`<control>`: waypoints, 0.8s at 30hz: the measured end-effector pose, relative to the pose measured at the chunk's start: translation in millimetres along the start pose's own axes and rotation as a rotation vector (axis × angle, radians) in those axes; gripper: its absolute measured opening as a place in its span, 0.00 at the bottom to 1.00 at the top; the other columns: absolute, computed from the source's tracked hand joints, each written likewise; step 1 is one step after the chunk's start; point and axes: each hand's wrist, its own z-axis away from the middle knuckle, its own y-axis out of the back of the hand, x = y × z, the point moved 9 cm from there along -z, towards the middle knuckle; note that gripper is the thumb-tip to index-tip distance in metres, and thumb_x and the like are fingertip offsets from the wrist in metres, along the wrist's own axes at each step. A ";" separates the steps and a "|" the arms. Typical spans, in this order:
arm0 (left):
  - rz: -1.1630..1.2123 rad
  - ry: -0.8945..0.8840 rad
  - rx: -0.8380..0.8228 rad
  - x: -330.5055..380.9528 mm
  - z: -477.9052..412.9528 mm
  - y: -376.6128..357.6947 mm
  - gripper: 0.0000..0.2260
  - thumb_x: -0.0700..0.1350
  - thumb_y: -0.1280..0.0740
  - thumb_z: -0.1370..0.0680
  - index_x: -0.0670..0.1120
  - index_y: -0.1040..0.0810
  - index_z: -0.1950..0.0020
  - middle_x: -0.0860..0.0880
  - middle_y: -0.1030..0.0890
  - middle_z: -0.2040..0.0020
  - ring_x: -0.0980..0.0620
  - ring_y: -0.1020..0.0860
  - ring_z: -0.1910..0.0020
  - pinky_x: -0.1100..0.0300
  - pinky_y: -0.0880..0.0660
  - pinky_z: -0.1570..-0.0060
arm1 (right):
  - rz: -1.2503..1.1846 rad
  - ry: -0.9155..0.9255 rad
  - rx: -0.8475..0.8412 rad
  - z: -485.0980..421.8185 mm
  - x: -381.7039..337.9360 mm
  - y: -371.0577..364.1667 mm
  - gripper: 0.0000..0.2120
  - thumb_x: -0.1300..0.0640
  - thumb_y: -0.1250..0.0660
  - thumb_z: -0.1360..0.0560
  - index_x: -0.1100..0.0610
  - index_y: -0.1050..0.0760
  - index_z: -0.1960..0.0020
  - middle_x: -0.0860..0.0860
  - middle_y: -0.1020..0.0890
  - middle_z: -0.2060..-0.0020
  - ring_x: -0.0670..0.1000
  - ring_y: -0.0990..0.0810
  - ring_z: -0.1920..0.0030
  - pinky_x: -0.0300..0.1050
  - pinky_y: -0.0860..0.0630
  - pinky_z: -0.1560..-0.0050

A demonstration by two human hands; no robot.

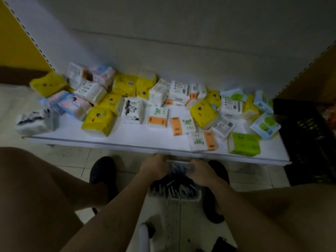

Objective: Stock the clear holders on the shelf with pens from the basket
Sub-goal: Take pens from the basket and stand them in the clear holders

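A white basket (183,196) full of dark pens (168,188) stands on the floor between my feet, just below the shelf's front edge. Both hands are down at its far side. My left hand (154,168) and my right hand (201,171) face each other, fingers curled around a bundle of pens (179,170) held between them. A pale, clear-looking edge (177,161) shows above the bundle; motion blur hides what it is. I see no clear holders standing on the shelf.
The low white shelf (127,138) carries several scattered tissue packs (99,122) in yellow, white, orange and green. A black crate (305,142) stands at the right. My dark shoes (102,171) flank the basket. A white handle (144,235) rises near the bottom.
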 end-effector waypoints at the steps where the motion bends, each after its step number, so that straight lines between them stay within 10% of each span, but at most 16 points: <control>1: 0.011 0.033 -0.039 -9.0 -4.8 -14.2 0.14 0.47 0.36 0.24 0.46 0.23 0.39 0.45 0.21 0.40 0.44 0.23 0.44 0.52 0.24 0.44 | -0.016 -0.036 -0.026 -4.4 9.8 -8.7 0.08 0.58 0.36 0.25 0.60 0.27 0.62 0.56 0.24 0.64 0.59 0.22 0.58 0.47 0.30 0.63; 6: 0.039 0.158 -0.239 -45.7 -17.2 -83.2 0.12 0.46 0.36 0.22 0.43 0.24 0.41 0.43 0.21 0.46 0.45 0.22 0.49 0.55 0.23 0.50 | -0.068 -0.136 -0.179 -25.8 48.6 -54.3 0.17 0.54 0.35 0.22 0.66 0.24 0.41 0.64 0.21 0.46 0.62 0.22 0.46 0.50 0.25 0.51; 15: -0.146 0.066 -0.451 -61.3 -27.1 -154.3 0.25 0.57 0.38 0.22 0.49 0.35 0.28 0.41 0.36 0.29 0.38 0.36 0.32 0.45 0.33 0.34 | -0.262 -0.210 -0.160 -71.2 68.2 -91.5 0.17 0.61 0.37 0.22 0.59 0.29 0.33 0.58 0.22 0.40 0.51 0.26 0.53 0.36 0.28 0.56; 24: -0.120 0.132 -0.403 -68.8 -45.2 -150.3 0.23 0.53 0.39 0.22 0.46 0.35 0.29 0.42 0.29 0.33 0.41 0.34 0.33 0.49 0.30 0.40 | -0.367 -0.336 -0.235 -92.8 76.8 -129.3 0.17 0.61 0.39 0.22 0.60 0.26 0.34 0.60 0.22 0.42 0.57 0.23 0.46 0.44 0.25 0.48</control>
